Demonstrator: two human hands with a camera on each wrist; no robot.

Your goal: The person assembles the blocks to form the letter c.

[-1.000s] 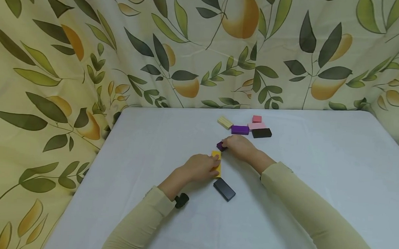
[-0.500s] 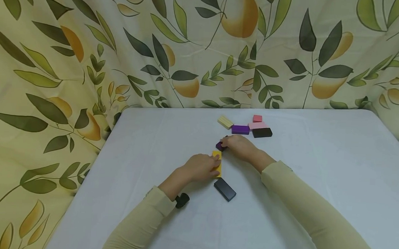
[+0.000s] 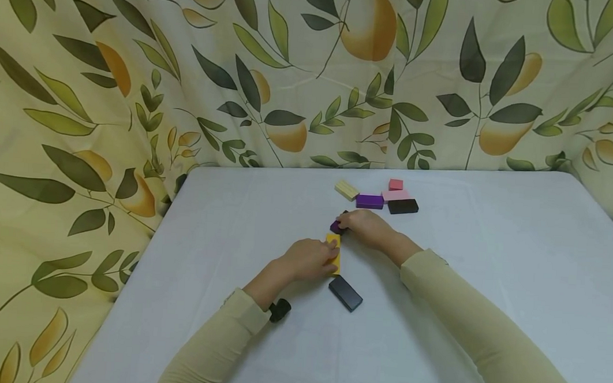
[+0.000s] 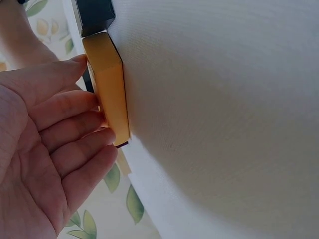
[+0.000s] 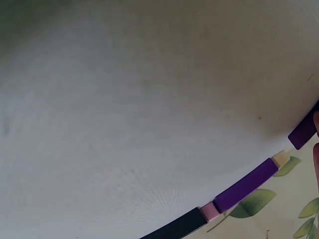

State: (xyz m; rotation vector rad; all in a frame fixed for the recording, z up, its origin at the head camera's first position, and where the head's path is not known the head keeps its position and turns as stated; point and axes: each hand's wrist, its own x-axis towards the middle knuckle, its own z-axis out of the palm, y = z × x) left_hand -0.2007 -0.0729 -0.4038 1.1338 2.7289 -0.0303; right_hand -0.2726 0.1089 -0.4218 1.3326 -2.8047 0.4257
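Observation:
A yellow block lies lengthwise on the table, and my left hand rests on it. In the left wrist view, the left fingers reach out nearly straight, with their tips on the yellow block. Just beyond its far end, my right hand pinches a dark purple block, whose right part is hidden by the fingers. The right wrist view catches only the fingertips beside the dark purple block. At the yellow block's near end lies a dark grey block, set at a slant.
Farther back lie a cream block, a purple block, a pale pink block, a coral-pink block and a black block. A white cloth covers the table. A leaf-patterned curtain hangs behind it.
The right hand has shifted the dark purple block slightly left and nearer, turning it a little towards the yellow block's far end. The left hand and the other blocks keep their places.

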